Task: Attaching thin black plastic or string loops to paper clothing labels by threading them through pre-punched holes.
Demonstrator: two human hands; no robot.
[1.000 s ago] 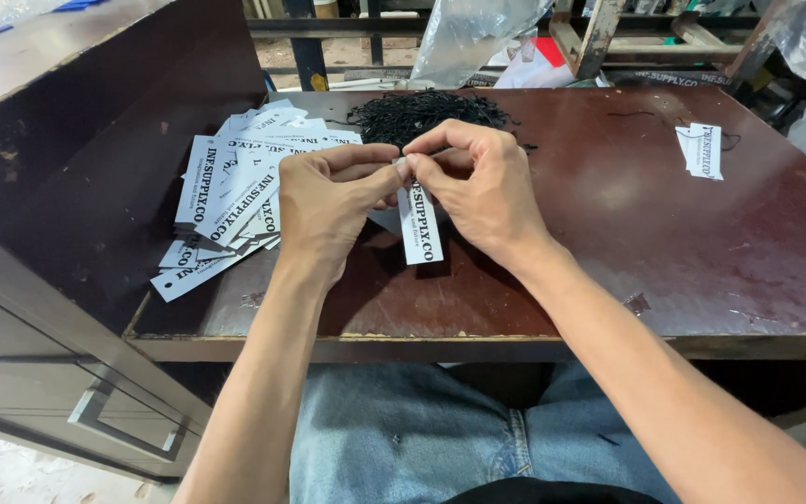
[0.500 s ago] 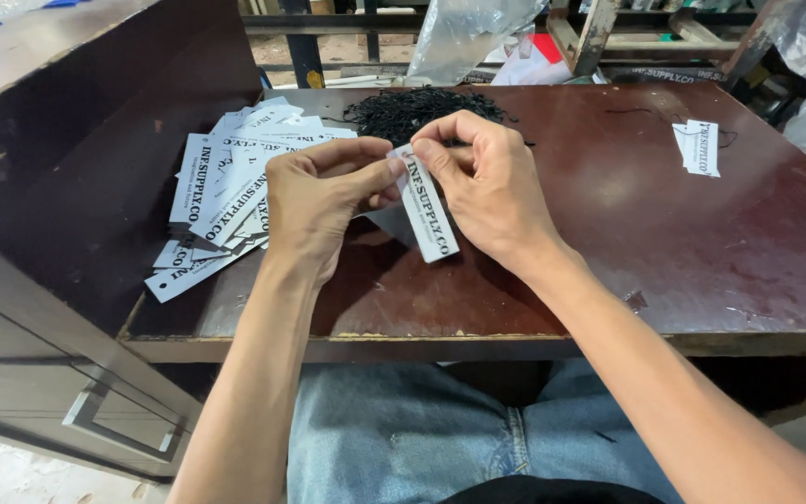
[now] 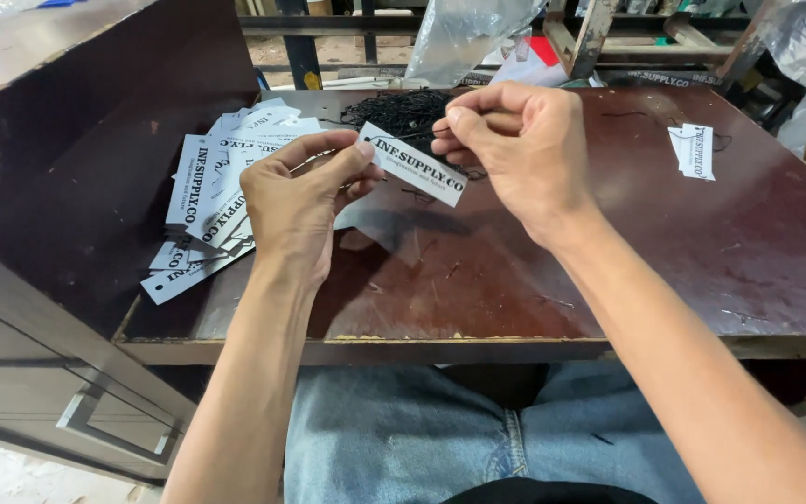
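My left hand (image 3: 298,198) pinches one end of a white rectangular paper tag (image 3: 419,166) with black print, held above the brown table (image 3: 608,271). My right hand (image 3: 515,149) is just to the right of the tag, fingers curled together near its upper edge; a thin black string seems to be between them, but it is too fine to tell. Behind both hands lies a heap of black strings (image 3: 405,112). A spread pile of the same white tags (image 3: 216,196) lies left of my left hand.
A small stack of white tags (image 3: 697,149) lies at the table's far right. A clear plastic bag (image 3: 478,33) hangs behind the table among wooden frames. A dark wooden cabinet (image 3: 58,168) with a metal handle stands at the left. My jeans-clad lap is below the table's edge.
Both hands have lifted and drawn slightly apart. The tag has turned from hanging downward to lying nearly level, printed side up, held by the left hand.
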